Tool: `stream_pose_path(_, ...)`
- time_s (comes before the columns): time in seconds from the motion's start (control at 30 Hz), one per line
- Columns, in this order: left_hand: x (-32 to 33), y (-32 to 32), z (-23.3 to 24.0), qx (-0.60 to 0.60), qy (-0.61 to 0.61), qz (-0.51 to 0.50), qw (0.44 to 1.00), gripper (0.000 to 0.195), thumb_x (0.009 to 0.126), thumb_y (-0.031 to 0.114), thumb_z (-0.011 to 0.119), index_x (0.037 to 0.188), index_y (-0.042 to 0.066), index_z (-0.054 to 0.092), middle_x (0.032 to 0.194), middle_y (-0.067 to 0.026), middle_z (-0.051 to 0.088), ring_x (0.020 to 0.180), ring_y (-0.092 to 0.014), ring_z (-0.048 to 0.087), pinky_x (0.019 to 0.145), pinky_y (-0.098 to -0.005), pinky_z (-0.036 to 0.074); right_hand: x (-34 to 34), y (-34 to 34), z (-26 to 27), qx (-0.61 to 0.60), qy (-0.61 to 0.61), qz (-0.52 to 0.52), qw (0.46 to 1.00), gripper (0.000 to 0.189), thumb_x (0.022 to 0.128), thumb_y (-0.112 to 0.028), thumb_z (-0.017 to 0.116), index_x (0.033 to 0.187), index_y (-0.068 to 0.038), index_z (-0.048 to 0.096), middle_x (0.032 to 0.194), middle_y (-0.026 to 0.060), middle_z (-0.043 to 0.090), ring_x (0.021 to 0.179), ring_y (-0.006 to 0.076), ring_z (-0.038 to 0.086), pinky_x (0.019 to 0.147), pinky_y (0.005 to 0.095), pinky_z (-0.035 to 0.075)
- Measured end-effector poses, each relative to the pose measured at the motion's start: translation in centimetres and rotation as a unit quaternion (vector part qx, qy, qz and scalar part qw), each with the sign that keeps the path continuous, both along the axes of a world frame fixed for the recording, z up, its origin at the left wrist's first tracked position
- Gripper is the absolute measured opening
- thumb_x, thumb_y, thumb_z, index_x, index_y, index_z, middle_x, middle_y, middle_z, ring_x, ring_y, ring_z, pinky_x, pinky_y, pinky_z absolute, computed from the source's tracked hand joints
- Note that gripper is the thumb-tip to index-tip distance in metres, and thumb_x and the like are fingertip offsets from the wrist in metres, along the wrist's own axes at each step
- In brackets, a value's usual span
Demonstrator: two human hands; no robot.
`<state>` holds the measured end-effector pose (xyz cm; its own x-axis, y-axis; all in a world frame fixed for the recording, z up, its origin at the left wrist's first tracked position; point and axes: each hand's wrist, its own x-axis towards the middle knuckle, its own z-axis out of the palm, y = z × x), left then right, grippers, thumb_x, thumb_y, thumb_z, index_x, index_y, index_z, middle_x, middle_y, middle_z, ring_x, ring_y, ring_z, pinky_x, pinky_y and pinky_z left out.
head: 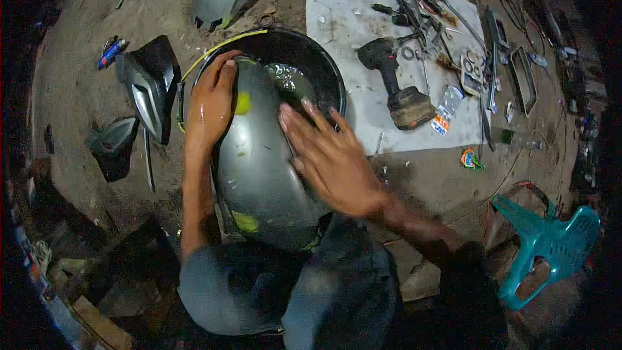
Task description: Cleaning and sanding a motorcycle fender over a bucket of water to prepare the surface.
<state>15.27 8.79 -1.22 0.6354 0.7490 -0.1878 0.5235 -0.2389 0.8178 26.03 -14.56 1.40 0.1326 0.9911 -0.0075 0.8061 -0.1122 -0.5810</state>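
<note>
A curved grey vehicle body panel point(262, 155) with yellow patches leans from my lap over the rim of a round black basin point(342, 92). Water point(291, 80) glints inside the basin. My left hand point(211, 102), wet, grips the panel's left edge near its upper end, with the fingers bent over the edge. My right hand point(325, 150) is somewhat blurred, its fingers extended and slightly apart at the panel's right side; whether its palm touches the panel or holds something beneath is hidden.
A dirty cordless power tool point(401, 87) and a heap of hand tools point(423, 14) lie on a white sheet point(335, 24) at the right. Dark body panels point(153, 87) lie at the left, a teal plastic part point(549, 243) at the lower right, another grey part point(221, 0) above the basin.
</note>
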Motion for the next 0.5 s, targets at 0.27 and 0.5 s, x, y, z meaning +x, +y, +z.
stream_pose_path(0.27,-1.1,0.8,-0.3,0.017,-0.026,-0.016,0.999,0.038,0.108,0.031,0.048,0.129,0.005,0.066,0.125,-0.0199,0.069,0.117,-0.037,0.064,0.103,-0.0394,0.046,-0.1,0.4,-1.1,0.022,0.107,0.0,0.994,0.053,0.111,-0.024,0.036,0.16,-0.005,0.034,0.168,0.0118,0.032,0.156,0.0313,0.027,0.126,0.0505,0.02)
stream_pose_path(0.5,0.5,-0.6,0.0,-0.033,-0.031,0.003,0.999,0.037,0.11,0.028,0.047,0.128,0.002,0.065,0.106,-0.0114,0.068,0.095,-0.017,0.06,0.089,-0.0288,0.047,0.0,-0.5,-3.1,0.037,0.239,-0.039,0.969,0.057,0.11,-0.022,0.038,0.162,-0.001,0.025,0.169,0.0172,0.026,0.156,0.0349,0.025,0.127,0.0475,0.018)
